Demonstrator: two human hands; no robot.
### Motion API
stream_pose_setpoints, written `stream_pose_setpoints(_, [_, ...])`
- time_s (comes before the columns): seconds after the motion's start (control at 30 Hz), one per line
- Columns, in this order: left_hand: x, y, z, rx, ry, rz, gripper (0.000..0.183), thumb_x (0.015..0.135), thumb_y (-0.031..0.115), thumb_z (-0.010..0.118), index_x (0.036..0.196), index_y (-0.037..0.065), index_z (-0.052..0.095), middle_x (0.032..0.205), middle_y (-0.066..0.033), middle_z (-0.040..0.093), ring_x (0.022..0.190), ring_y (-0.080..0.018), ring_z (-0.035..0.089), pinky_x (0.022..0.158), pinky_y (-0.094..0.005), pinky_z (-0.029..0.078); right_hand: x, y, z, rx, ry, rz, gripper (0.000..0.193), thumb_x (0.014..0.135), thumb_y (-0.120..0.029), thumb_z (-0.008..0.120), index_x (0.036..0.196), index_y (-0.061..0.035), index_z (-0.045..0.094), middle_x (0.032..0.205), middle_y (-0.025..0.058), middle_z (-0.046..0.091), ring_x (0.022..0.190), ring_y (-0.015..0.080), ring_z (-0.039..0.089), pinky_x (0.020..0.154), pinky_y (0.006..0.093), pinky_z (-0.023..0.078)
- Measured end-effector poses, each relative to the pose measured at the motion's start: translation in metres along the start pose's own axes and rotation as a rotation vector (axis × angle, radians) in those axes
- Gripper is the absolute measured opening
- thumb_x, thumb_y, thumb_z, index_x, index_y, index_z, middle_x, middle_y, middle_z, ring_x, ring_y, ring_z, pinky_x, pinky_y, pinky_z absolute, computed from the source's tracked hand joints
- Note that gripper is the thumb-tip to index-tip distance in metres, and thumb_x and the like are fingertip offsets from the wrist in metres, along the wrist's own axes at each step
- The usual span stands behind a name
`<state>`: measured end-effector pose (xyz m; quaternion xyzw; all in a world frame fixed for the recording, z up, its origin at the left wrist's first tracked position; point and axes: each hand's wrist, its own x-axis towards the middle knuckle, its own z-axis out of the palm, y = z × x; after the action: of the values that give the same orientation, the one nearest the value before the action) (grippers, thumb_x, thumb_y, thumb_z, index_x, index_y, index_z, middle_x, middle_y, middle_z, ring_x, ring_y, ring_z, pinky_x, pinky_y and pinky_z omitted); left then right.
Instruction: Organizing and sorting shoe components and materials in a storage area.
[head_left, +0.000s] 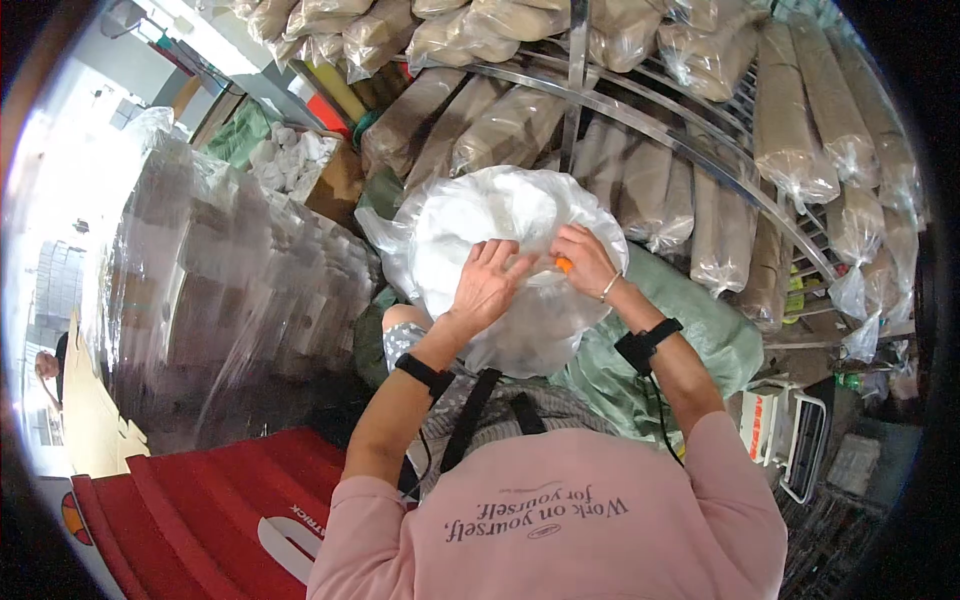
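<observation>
A large round white bundle [437,232] lies in front of me, inside a clear plastic bag [520,340] whose folds spread around it. My left hand [485,282] rests over the bundle, fingers bent and the thumb and forefinger drawn together toward the right. What they pinch, if anything, is too small to tell. Close by on the right, my right hand [588,260] is closed around a small orange-handled tool [564,265]; its working end is hidden. The two hands are a short gap apart over the white material.
Metal racks [680,140] with long brown rolls in clear plastic [800,120] stand ahead and right. Film-wrapped stacks [250,290] rise at left. A green sack [690,320] lies by my right arm, a red ridged item [210,500] lower left. Another person [52,370] shows far left.
</observation>
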<state>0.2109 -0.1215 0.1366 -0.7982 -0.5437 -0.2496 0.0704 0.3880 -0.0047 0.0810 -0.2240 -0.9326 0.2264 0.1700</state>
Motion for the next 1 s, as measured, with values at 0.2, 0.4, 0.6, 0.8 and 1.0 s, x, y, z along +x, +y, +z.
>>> stream_pose_setpoints(0.2, [0.016,-0.039,-0.027,-1.404,0.281,-0.98,0.016,0.078,-0.004,0.041,0.088,-0.004,0.054,0.077,-0.014,0.062,0.067,-0.0225,0.063,0.066,-0.0307,0.05,-0.024,-0.006,-0.048,0.235,0.041,0.038,0.024,0.073,-0.009,0.064,0.094,-0.0066,0.051,0.083,0.0062,0.052,0.083,0.0234,0.05,0.076,0.0305,0.038])
stream_pose_setpoints(0.4, [0.051,-0.016,-0.054,-1.547,0.184,-0.816,0.015,0.079,-0.004,0.041,0.09,-0.003,0.051,0.08,-0.0154,0.062,0.066,-0.0234,0.062,0.069,-0.0334,0.05,-0.027,-0.038,-0.055,0.493,0.198,0.045,0.045,0.073,-0.015,0.068,0.112,-0.0064,0.049,0.096,0.0064,0.055,0.093,0.0182,0.051,0.079,0.0321,0.041])
stream_pose_setpoints(0.6, [0.038,-0.024,-0.036,-1.492,0.145,-0.627,0.027,0.077,-0.007,0.053,0.102,0.0,0.049,0.1,-0.0098,0.057,0.096,-0.0188,0.055,0.082,-0.0342,0.047,-0.016,-0.047,-0.046,0.606,0.229,0.162,0.015,0.076,-0.004,0.06,0.09,0.0009,0.058,0.08,0.0097,0.058,0.071,0.0183,0.055,0.068,0.0286,0.044])
stream_pose_setpoints(0.8, [-0.012,-0.016,0.02,-0.536,-0.039,-0.44,0.048,0.069,0.002,0.062,0.115,0.008,0.048,0.105,-0.0127,0.053,0.103,-0.0286,0.05,0.089,-0.0392,0.038,-0.023,-0.049,-0.059,0.723,0.143,0.296,0.005,0.079,0.0,0.055,0.083,0.0018,0.057,0.073,0.0014,0.055,0.069,0.0084,0.049,0.063,0.0237,0.041])
stream_pose_setpoints(1.0, [-0.014,-0.02,0.012,-0.217,-0.094,-0.285,0.019,0.066,0.008,0.063,0.084,0.004,0.058,0.081,-0.0133,0.055,0.081,-0.0346,0.052,0.072,-0.0405,0.04,-0.052,-0.015,-0.072,0.821,0.134,0.349,0.004,0.083,-0.001,0.053,0.081,-0.0007,0.057,0.074,-0.0048,0.054,0.069,0.0024,0.046,0.061,0.0187,0.039])
